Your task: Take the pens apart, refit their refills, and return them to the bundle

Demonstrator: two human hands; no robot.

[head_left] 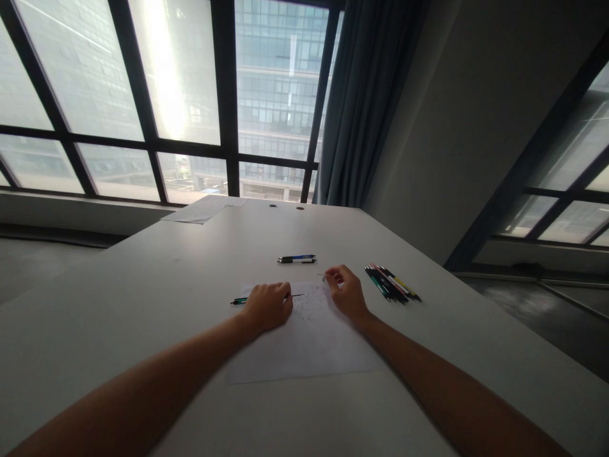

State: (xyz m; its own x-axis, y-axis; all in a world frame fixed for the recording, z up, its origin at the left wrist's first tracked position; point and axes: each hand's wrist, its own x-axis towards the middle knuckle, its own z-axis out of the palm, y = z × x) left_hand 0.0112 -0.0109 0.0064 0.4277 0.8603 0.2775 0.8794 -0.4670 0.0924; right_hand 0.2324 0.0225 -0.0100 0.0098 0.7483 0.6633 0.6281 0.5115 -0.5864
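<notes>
Closest on the wide white table, one flat white sheet of paper, with small dark marks near its far edge. Over it, one bare left hand, fingers curled in and pinching one thin, straight, dark stick, tip out to the right, above the marks. Just left of that hand, partly hidden by it, black and green pen ends; cannot tell if one pen or two. To the right, one bare right hand, thumb and fingers pinching one tiny, thin, pale piece, too small to see well. Beside that hand, apart from it, a slanted bunch of slim pens, black, green, yellow and pinkish, too close together to count. Farther, two slim pens side by side, one blue and black, one black and white. Far off, white papers and two dark round spots. Last, one blue-grey curtain beside big dark window frames.
</notes>
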